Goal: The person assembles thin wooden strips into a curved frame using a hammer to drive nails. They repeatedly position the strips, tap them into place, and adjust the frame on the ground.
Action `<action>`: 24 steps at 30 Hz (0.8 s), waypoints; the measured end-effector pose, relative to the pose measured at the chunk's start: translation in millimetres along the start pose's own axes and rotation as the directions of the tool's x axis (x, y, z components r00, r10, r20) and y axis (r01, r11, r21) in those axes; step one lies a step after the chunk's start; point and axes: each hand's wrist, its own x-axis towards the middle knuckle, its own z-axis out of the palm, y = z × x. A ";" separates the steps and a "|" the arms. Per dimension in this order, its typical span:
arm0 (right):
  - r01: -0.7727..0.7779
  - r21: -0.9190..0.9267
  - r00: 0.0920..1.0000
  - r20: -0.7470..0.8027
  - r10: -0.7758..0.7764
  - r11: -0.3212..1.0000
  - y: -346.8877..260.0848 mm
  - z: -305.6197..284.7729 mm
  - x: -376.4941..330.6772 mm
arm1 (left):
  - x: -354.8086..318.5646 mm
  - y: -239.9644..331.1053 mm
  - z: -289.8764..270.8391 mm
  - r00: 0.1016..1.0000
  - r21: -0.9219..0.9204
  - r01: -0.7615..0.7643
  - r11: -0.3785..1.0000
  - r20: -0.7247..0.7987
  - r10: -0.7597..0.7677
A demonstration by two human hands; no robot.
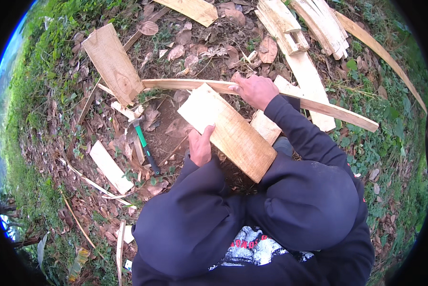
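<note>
A short, wide wooden board (235,138) slants over my knees, its lower end between my thighs. My left hand (201,148) grips its left edge, thumb lying on the upper face and the other fingers partly hidden. Across the board's far end runs a long, narrow wooden strip (333,110). My right hand (257,90) is closed around that strip from above, beyond the board. To the left of my left hand, a hammer (145,148) with a green and black handle lies on the ground, its head near some wood scraps.
Another wide board (113,64) rests at the far left, touching the strip's left end. Stacked planks (290,43) and a bundle of split wood (321,28) lie far right. A pale offcut (110,167) sits left of the hammer. Dry leaves and grass cover the ground.
</note>
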 end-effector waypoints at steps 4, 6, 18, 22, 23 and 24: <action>0.011 0.010 1.000 0.007 -0.011 1.000 6.6 -2.4 2.2 | 2.8 17.6 -6.7 0.995 0.385 0.076 0.920 0.029 -0.095; 0.024 -0.004 1.000 0.015 -0.024 1.000 10.7 -7.1 3.3 | 6.5 18.0 -13.1 0.996 0.431 0.036 0.902 0.057 -0.067; 0.057 -0.060 0.996 -0.060 -0.060 0.997 -23.6 -49.2 5.4 | 58.4 76.6 -20.4 0.968 0.489 -0.161 0.857 0.248 0.040; 0.021 -0.076 0.999 -0.035 -0.024 0.997 -25.7 -44.9 3.8 | 46.4 79.4 -6.8 0.981 0.548 -0.182 0.817 0.161 0.110; 0.024 -0.082 0.999 -0.026 -0.026 0.996 -27.2 -44.5 4.5 | 41.1 79.5 -3.4 0.978 0.620 -0.209 0.756 0.128 0.165; 0.036 -0.083 0.999 -0.028 -0.039 0.996 -23.5 -40.1 5.6 | 35.5 76.1 3.0 0.966 0.615 -0.248 0.749 0.100 0.238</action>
